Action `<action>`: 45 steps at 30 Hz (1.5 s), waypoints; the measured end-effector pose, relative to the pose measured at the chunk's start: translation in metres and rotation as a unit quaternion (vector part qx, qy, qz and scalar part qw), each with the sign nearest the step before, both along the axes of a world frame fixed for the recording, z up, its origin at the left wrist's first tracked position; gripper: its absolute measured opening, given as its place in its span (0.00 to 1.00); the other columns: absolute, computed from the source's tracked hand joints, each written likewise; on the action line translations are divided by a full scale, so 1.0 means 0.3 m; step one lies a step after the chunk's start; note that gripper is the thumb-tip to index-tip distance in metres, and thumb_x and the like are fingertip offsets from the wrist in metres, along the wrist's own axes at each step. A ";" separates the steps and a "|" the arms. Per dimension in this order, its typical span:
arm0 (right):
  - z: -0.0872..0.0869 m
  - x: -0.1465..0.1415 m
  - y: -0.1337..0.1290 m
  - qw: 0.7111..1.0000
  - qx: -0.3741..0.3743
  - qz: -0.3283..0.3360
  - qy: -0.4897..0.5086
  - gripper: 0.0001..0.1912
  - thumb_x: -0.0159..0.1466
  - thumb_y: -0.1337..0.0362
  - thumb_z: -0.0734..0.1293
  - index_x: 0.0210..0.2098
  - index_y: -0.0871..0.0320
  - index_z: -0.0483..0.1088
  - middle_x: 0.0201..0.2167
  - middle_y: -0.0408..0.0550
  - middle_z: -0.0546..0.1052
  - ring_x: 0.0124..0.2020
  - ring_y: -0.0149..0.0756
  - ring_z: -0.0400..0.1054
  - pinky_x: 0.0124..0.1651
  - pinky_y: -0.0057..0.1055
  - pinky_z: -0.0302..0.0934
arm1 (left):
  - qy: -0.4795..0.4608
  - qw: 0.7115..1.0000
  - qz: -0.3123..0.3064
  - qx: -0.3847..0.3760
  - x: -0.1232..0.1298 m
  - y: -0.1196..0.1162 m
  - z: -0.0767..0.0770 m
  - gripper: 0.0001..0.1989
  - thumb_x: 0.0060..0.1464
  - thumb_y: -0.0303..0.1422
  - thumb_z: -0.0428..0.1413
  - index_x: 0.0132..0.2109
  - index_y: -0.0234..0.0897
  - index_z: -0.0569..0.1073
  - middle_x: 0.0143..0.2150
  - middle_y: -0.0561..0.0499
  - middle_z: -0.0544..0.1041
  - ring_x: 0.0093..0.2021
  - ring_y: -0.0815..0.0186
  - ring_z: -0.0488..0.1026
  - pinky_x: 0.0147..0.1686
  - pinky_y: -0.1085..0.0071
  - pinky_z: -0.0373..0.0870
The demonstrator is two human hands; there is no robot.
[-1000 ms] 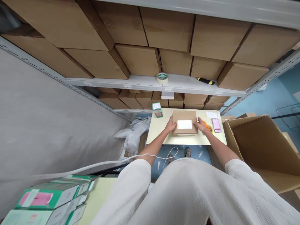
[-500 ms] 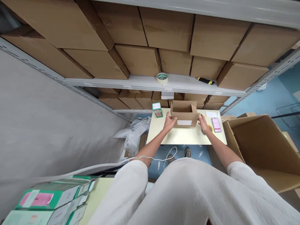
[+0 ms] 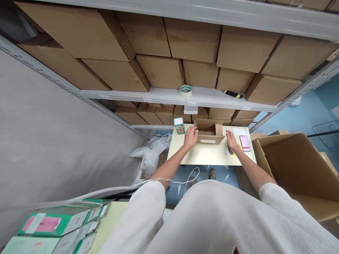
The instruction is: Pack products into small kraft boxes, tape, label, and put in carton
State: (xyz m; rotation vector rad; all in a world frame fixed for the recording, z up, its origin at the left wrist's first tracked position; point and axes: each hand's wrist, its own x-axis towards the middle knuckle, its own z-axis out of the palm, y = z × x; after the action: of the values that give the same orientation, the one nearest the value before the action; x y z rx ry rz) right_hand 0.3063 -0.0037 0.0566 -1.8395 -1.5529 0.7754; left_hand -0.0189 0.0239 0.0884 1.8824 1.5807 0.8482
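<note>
Open carton (image 3: 206, 137) on cream table (image 3: 203, 156)

White top (image 3: 212, 218), short loose sleeves (image 3: 149, 199), bare hands (image 3: 190, 138) — greyish shoes (image 3: 212, 174)

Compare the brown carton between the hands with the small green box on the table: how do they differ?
The brown carton is open on top; the green box looks closed. The brown carton is plain cardboard with a white label; the green box is coloured, with a whitish top. The brown carton is wider than the green box. Both are on the pale table.
</note>
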 end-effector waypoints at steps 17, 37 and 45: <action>0.060 -0.069 0.185 0.967 0.005 0.236 -0.092 0.24 0.75 0.52 0.56 0.54 0.49 0.81 0.59 0.50 0.81 0.61 0.56 0.68 0.66 0.57 0.60 | 0.162 0.971 -0.076 -0.159 -0.014 0.071 -0.058 0.38 0.55 0.37 0.61 0.73 0.41 0.68 0.77 0.36 0.63 0.78 0.41 0.56 0.77 0.42 0.47; 0.039 0.094 0.119 0.942 -0.040 0.232 -0.238 0.26 0.72 0.49 0.68 0.64 0.55 0.73 0.64 0.61 0.76 0.64 0.57 0.68 0.68 0.51 0.59 | 0.237 0.937 -0.169 -0.195 0.021 0.274 -0.064 0.71 0.31 0.57 0.78 0.79 0.47 0.58 0.84 0.32 0.31 0.74 0.20 0.58 0.66 0.35 0.65; -0.034 0.038 0.115 0.962 -0.100 0.193 -0.164 0.46 0.62 0.60 0.73 0.77 0.55 0.59 0.71 0.60 0.71 0.65 0.55 0.72 0.68 0.46 0.65 | 0.190 0.939 -0.201 -0.206 -0.001 0.316 -0.129 0.74 0.29 0.57 0.79 0.80 0.48 0.54 0.84 0.29 0.36 0.77 0.23 0.55 0.67 0.38 0.64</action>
State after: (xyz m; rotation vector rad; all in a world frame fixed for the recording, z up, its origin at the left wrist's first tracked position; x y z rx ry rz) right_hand 0.3175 0.0310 0.0465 -1.9038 -2.1607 0.8567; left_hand -0.0193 0.1187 0.0496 2.0154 1.3627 -0.0304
